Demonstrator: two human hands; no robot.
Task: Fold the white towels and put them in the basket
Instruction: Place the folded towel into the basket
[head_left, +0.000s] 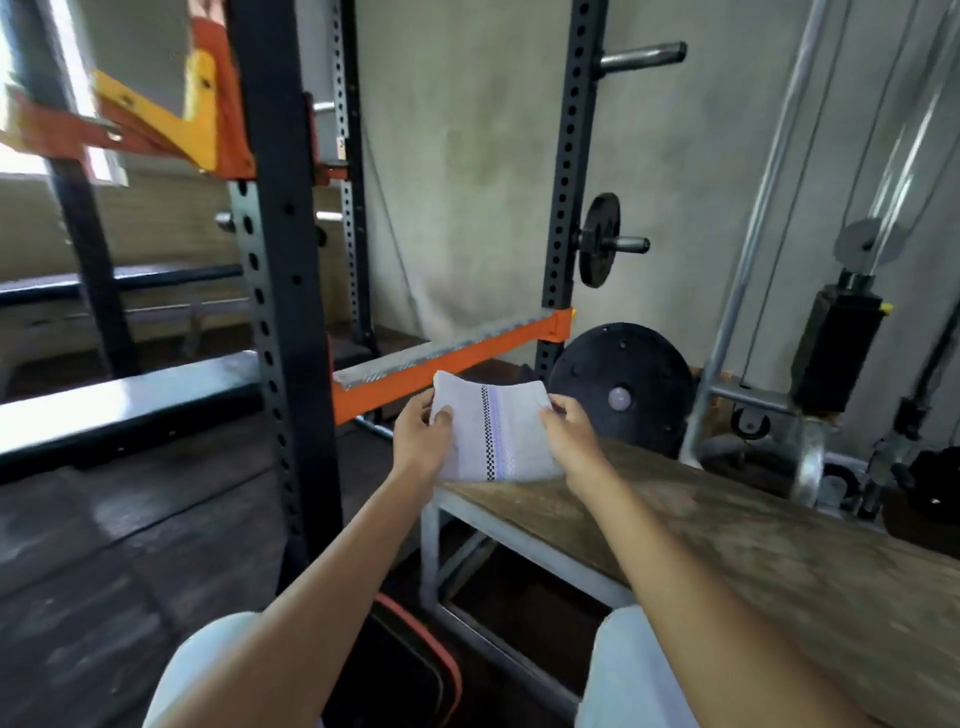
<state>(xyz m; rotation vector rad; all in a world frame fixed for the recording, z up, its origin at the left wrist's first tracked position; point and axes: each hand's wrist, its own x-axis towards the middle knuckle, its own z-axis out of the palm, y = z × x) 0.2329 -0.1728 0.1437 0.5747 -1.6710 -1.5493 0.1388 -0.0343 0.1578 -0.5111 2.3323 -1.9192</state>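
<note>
Bare forearms (311, 571), pale trousers (202, 670) covering both knees.

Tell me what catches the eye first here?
At centre, the left hand and right hand grip a folded white towel with a checkered stripe above the end of a wooden bench. Behind it stand an orange crossbar on a black rack and a black weight plate.

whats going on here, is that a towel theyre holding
Yes. A person in a gym holds a folded white towel up in both hands: the left hand grips its left edge, the right hand its right edge. It hangs above the end of a wooden bench, beside a squat rack. No basket is in view.
</note>
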